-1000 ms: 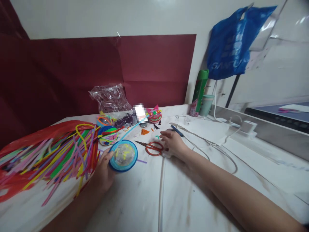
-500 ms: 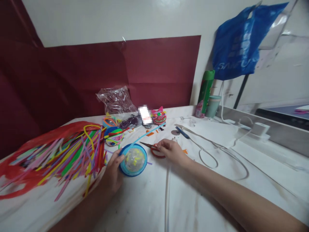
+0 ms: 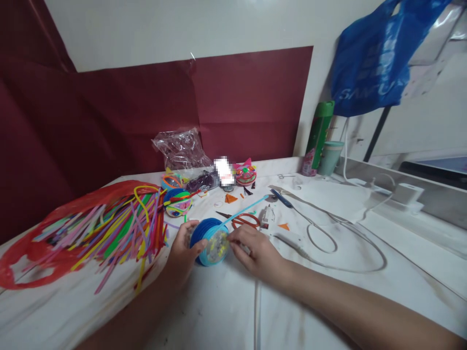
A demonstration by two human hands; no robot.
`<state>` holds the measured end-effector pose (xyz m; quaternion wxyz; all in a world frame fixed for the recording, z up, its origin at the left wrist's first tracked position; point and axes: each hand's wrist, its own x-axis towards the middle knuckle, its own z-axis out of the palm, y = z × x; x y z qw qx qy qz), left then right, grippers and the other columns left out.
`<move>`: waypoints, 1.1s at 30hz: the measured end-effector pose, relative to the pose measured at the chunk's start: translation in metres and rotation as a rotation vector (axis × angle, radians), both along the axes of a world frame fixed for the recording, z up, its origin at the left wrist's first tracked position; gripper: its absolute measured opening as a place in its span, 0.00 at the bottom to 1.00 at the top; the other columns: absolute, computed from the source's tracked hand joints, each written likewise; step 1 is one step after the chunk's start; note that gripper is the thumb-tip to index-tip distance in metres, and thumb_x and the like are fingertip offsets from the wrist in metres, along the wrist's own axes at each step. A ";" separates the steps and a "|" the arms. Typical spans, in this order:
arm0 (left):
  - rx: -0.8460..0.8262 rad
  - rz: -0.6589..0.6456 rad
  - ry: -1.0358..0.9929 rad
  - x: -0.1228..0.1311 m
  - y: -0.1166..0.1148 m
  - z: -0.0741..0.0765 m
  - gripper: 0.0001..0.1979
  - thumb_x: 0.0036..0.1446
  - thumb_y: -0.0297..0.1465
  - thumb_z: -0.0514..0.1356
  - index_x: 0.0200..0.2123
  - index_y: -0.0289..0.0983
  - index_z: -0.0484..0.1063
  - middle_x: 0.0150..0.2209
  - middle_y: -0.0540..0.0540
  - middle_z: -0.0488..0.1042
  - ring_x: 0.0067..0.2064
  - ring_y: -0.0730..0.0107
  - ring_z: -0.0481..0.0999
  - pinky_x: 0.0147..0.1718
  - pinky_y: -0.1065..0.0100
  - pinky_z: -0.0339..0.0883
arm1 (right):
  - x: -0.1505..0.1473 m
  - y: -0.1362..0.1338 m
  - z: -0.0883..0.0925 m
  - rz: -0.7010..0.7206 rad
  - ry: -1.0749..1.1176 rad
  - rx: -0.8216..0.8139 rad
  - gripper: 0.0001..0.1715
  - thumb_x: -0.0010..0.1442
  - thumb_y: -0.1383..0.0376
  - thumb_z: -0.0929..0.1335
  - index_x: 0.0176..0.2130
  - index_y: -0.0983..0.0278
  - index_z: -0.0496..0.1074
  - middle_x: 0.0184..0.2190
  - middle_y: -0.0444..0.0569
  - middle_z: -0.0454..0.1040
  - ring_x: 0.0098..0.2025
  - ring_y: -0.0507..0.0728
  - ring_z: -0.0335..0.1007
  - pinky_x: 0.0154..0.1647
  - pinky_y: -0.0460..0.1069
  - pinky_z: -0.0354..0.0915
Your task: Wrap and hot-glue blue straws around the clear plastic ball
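Observation:
My left hand (image 3: pixel 188 248) grips a ball (image 3: pixel 215 245) wound with dark and light blue pipe cleaner. Its clear side, showing yellow bits, faces right. A light blue pipe cleaner (image 3: pixel 248 208) sticks out from the ball toward the back right. My right hand (image 3: pixel 253 248) is at the ball's right edge, thumb and fingertips pinched together; whatever lies between them is hidden. Just behind that hand, red-handled scissors (image 3: pixel 245 221) lie on the table. A small white object (image 3: pixel 268 216) stands to their right.
At left, a red plastic bag (image 3: pixel 109 187) holds many coloured pipe cleaners (image 3: pixel 116 226). Decorated balls (image 3: pixel 177 201) and a clear bag (image 3: pixel 182 148) sit behind. A blue-handled tool (image 3: pixel 281 198), cords (image 3: pixel 324 238), a green can (image 3: pixel 319 138) and a cup (image 3: pixel 331 158) are at right.
My right hand has left the scissors and come to the ball's right edge. My left hand has turned the ball so its clear side faces right. The view has shifted slightly.

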<state>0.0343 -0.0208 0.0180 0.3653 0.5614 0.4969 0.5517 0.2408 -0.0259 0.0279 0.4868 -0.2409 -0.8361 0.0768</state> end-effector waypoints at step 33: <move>0.070 -0.135 0.170 0.005 -0.013 0.008 0.23 0.56 0.44 0.53 0.50 0.37 0.64 0.49 0.41 0.69 0.52 0.55 0.67 0.51 0.57 0.59 | -0.002 0.001 -0.008 -0.150 0.022 -0.195 0.04 0.59 0.70 0.64 0.33 0.63 0.68 0.27 0.47 0.72 0.29 0.53 0.69 0.31 0.47 0.66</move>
